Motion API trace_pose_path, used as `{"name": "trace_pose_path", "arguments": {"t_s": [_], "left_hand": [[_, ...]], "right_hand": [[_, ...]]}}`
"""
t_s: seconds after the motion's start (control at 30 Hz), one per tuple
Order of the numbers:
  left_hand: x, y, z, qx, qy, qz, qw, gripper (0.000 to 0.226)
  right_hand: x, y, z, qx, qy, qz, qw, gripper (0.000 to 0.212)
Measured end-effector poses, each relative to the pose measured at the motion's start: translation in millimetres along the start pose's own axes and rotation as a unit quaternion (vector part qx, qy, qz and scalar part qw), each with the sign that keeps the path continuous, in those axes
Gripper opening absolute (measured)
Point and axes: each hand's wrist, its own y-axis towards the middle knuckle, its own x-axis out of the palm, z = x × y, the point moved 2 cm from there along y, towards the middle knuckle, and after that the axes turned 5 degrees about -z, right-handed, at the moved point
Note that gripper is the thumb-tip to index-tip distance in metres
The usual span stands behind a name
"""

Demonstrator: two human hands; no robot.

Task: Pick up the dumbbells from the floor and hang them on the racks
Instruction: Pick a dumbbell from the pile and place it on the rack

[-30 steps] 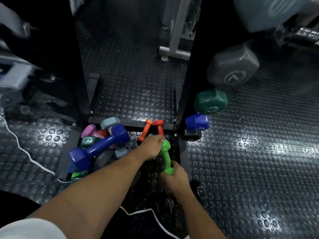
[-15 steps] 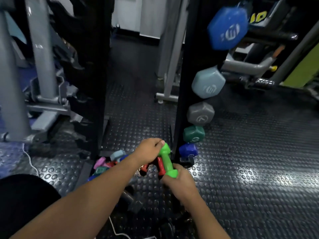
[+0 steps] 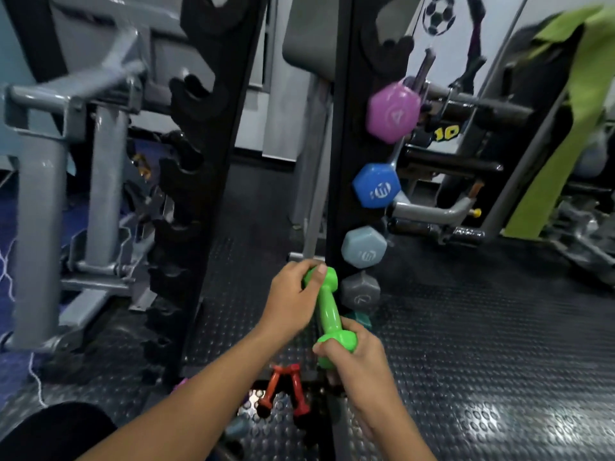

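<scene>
Green dumbbell (image 3: pixel 327 311) between both hands' grips, seemingly.

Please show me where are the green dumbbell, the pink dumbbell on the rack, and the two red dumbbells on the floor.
green dumbbell (image 3: pixel 327 307): head view, on its handle.
pink dumbbell (image 3: pixel 392 111): head view, on its hexagonal end.
red dumbbells (image 3: pixel 271 385): head view, on the left one's handle.

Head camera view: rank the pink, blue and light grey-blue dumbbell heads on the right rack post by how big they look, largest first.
1. pink dumbbell head
2. blue dumbbell head
3. light grey-blue dumbbell head

The blue and grey-blue look close in size, and the wide-angle lens and differing distance make true sizes unsure.
</scene>
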Motion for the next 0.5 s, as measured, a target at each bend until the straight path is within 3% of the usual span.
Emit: {"name": "trace_pose_path", "arguments": {"t_s": [0.2,0.37,0.5], "left_hand": [[-19.3,32.4,63.8,0.057,-0.069,0.046,0.995,0.033],[-35.1,54.8,118.0,0.117,-0.092,0.093,0.985,0.034],[-46.2,74.2,152.8,0.137,-0.118,0.111,0.977,0.022]], "right_hand": [[-19.1,-9.8,-81.4,-0.054,0.034,0.014,0.998,0.054],[-29.3,-16.7,-143.3,-0.096,0.044,-0.003,0.994,0.037],[-32.4,-16.6,-182.8,-0.133,0.052,-0.001,0.990,0.040]]}}
